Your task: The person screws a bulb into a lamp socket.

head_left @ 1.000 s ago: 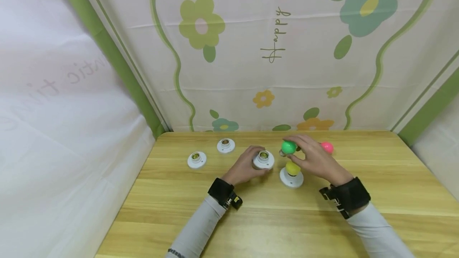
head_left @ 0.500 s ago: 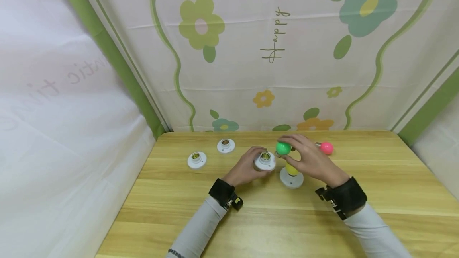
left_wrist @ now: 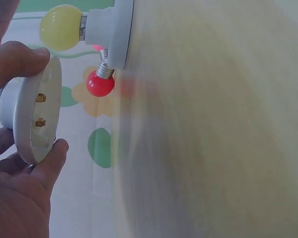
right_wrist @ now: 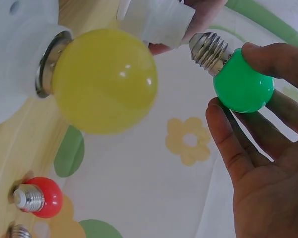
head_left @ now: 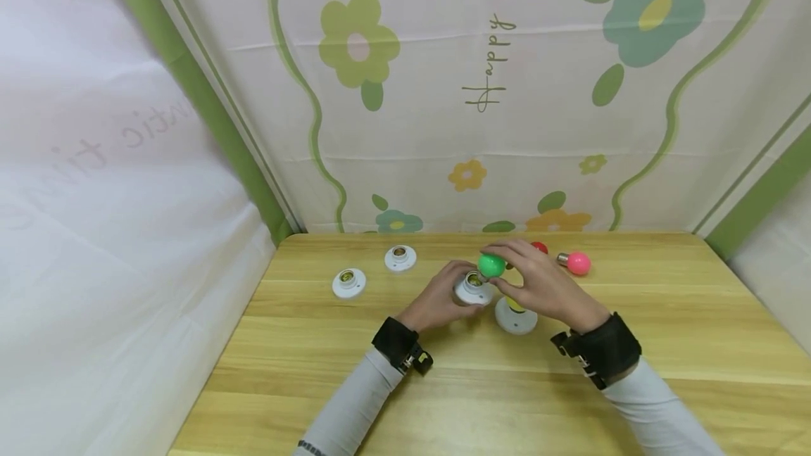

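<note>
1. Yellow bulb [right_wrist: 107, 82] is standing nearest you, seated in its own round white base [head_left: 526, 319]; you are working just beyond it.
2. Your left hand [head_left: 437, 298] is gripping a white socket [head_left: 469, 295] by opposite edges of its disc, holding it above the table [head_left: 481, 400], mouth roughly upward. It is probably feeling light, stiff and rather slick; the rim is offering the surest hold, leaving the opening free.
3. Your right hand [head_left: 537, 281] is pinching the green bulb [right_wrist: 243, 84] by its globe, the metal thread [right_wrist: 211, 52] tilting toward the socket mouth; whether they are touching is not showing clearly. That globe is looking smooth and slippery, likely light, perhaps fragile, so it is calling for gentle, even pressure around its widest part, clear of the thread.
4. Another socket [head_left: 349, 285] is sitting off to your left; a pink bulb [head_left: 579, 264] is lying to your right.
5. Farther back, a third socket [head_left: 400, 260] is resting leftward, and a red bulb [right_wrist: 47, 197] is lying beyond your right hand.
</note>
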The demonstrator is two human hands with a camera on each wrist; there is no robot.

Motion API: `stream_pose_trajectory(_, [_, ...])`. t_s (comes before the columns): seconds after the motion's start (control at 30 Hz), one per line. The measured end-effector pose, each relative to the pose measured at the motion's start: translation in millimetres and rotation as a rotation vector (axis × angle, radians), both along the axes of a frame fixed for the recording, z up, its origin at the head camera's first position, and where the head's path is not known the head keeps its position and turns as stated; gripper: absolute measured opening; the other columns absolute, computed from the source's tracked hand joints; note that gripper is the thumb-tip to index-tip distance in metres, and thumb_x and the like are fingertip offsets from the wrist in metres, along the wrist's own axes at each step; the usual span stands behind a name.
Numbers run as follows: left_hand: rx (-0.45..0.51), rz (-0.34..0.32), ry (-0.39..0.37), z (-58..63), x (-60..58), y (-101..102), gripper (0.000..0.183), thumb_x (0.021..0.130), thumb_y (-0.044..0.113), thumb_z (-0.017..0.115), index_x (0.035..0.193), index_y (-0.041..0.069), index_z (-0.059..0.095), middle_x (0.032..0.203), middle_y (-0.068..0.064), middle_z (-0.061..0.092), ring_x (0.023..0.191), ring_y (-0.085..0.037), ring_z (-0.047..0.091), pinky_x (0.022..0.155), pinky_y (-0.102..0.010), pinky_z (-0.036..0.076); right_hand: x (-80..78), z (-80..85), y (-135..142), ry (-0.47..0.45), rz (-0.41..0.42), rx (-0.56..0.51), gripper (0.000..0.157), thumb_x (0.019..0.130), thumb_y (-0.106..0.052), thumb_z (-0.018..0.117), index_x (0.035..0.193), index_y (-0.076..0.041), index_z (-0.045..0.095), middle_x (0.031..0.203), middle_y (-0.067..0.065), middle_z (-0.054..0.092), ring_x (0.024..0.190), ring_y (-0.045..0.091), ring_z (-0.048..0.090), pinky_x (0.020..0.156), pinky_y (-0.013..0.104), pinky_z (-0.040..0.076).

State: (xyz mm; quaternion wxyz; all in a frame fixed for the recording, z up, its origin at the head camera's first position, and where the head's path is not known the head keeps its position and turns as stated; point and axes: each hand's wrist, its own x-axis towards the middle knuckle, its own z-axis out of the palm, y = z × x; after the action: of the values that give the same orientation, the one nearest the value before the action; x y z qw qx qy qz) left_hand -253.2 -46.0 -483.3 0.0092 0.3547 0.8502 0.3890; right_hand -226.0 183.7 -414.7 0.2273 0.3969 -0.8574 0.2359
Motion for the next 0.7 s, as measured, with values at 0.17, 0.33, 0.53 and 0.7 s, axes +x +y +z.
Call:
stream_pose_trajectory(0.17, [0.0,-0.012,0.01,2.6,3.0,0.7,0.066,0.081,0.03,0.077,0.138,0.017,0.047,0.139,0.001,0.045,0.124,-0.011,0.044,0.103,-0.032,0.04,0.8,0.8,-3.5,-0.006,0.007,-0.001,0.056,0.081,-0.02,0.077,0.132,-0.01,0.056,0.132,0.007,0.054,0.119,0.021,0.05,0.09,0.045,0.052])
stream_pose_trajectory(0.33, [0.001,-0.028,0.03,3.5,4.8,0.8,0.068,0.083,0.032,0.076,0.141,0.018,0.044,0.14,0.001,0.045,0.124,-0.01,0.044,0.103,-0.031,0.041,1.4,0.4,-5.5,-0.021,0.021,0.009,0.056,0.082,-0.019,0.076,0.133,-0.01,0.055,0.132,0.007,0.054,0.121,0.021,0.049,0.091,0.044,0.051])
stream_pose_trajectory(0.53, [0.01,-0.048,0.045,3.9,6.0,1.4,0.07,0.083,0.032,0.075,0.143,0.02,0.042,0.14,0.001,0.045,0.125,-0.011,0.044,0.103,-0.031,0.041,2.8,-0.3,-7.1,-0.051,0.029,0.025,0.055,0.084,-0.02,0.074,0.134,-0.011,0.055,0.133,0.008,0.053,0.123,0.023,0.047,0.091,0.044,0.052])
stream_pose_trajectory(0.7, [0.025,-0.076,0.072,1.3,4.1,1.4,0.07,0.084,0.032,0.074,0.143,0.02,0.04,0.139,0.0,0.045,0.124,-0.011,0.044,0.102,-0.03,0.042,2.9,-0.7,-8.3,-0.065,0.024,0.037,0.054,0.084,-0.02,0.074,0.134,-0.012,0.055,0.132,0.008,0.054,0.124,0.023,0.047,0.091,0.044,0.052])
